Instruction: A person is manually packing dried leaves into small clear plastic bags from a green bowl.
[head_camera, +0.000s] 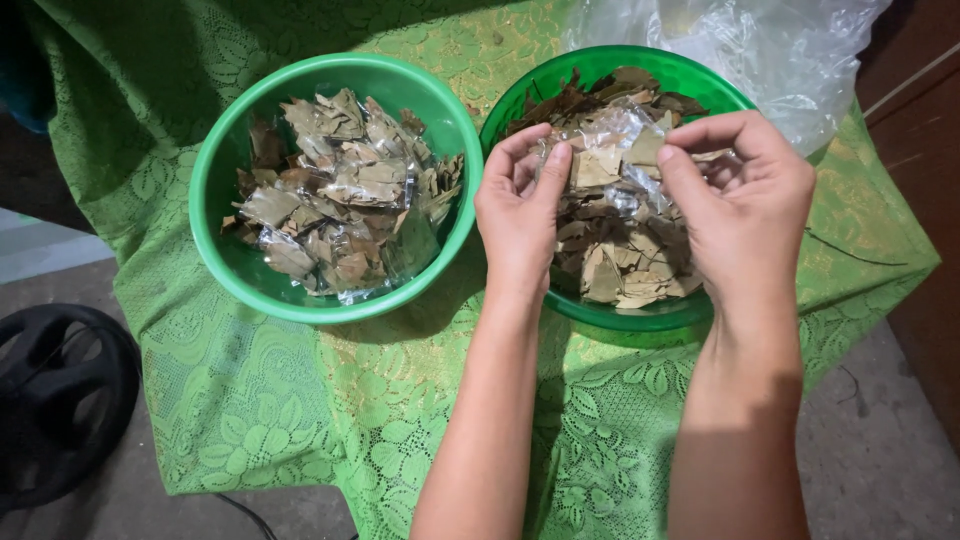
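Both hands, left and right, pinched a small clear packet of leaves over the right bowl; green cloth covered the table.

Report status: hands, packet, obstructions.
Left hand and right hand both pinch small clear packet of dried leaves over right green bowl. Left green bowl holds filled packets. Nothing in the way.

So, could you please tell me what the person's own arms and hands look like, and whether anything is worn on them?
Both forearms are bare, with no sleeves reaching into view. The left hand and the right hand wear no gloves, and no rings, watch or bracelets show on the fingers or wrists. The visible nails look short and unpainted.
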